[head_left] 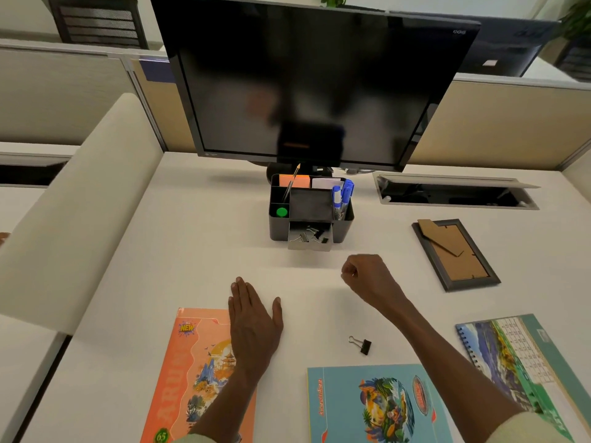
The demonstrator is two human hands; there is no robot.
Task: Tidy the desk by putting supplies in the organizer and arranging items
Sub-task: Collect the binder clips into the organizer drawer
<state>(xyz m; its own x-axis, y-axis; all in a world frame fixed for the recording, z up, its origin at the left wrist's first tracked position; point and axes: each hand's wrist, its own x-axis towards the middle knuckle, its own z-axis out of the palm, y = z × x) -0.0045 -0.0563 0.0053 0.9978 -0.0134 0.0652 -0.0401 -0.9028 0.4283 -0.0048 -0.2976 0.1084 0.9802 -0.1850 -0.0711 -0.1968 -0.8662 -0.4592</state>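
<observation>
One binder clip (361, 345) loose on desk (192, 251). Right hand (367, 276) curled, contents indiscernible; left hand (252, 318) flat, fingers spread. Recommended: pinch clip by handles, drop into organizer's open drawer (309, 239).

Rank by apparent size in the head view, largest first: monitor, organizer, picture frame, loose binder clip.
1. monitor
2. organizer and picture frame: look alike in size, so left unranked.
3. loose binder clip, smallest.

- Black desk organizer (342, 223) below the monitor, drawer (309, 241) pulled open with binder clips inside.
- Blue markers (342, 196) upright in its right compartment.
- Black binder clip (363, 345) lying loose on the tabletop (192, 251).
</observation>
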